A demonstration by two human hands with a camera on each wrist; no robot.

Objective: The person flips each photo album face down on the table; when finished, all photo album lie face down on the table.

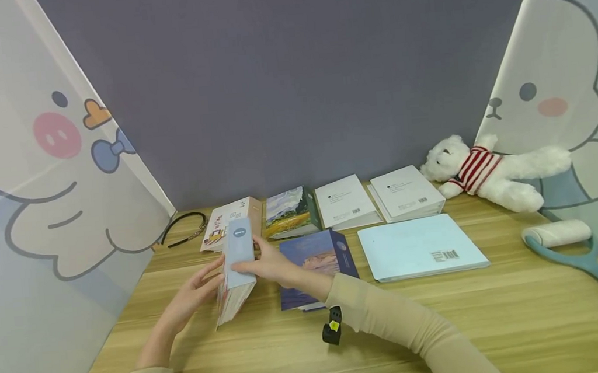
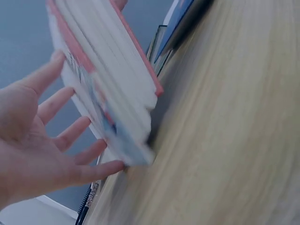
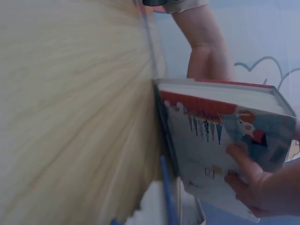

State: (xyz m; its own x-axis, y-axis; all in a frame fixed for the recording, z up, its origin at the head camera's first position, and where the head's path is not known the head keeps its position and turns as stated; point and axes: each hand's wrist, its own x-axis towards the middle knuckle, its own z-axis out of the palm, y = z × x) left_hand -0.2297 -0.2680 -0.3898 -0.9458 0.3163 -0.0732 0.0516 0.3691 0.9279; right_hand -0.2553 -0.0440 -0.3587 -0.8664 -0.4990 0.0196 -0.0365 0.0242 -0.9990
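A thick album point(image 1: 240, 252) with a pale blue spine is held on edge, its spine up and its pages fanning downward. My right hand point(image 1: 273, 264) grips it near the spine, thumb on the spine side and fingers on the cover. In the right wrist view the cover point(image 3: 206, 154) shows red trim, bunting and a cartoon animal. My left hand point(image 1: 189, 300) is on the opposite cover; in the left wrist view its fingers point(image 2: 61, 103) are spread nearly straight against it. A purple-blue album point(image 1: 304, 256) lies just right, partly behind my right forearm.
Along the back lie an illustrated album point(image 1: 222, 219), a landscape-painting album point(image 1: 287, 211) and two white albums point(image 1: 344, 200). A light blue folder point(image 1: 420, 247) lies in front. At right are a teddy bear point(image 1: 479, 166) and a lint roller point(image 1: 558, 233); a black cord point(image 1: 179, 241) is back left.
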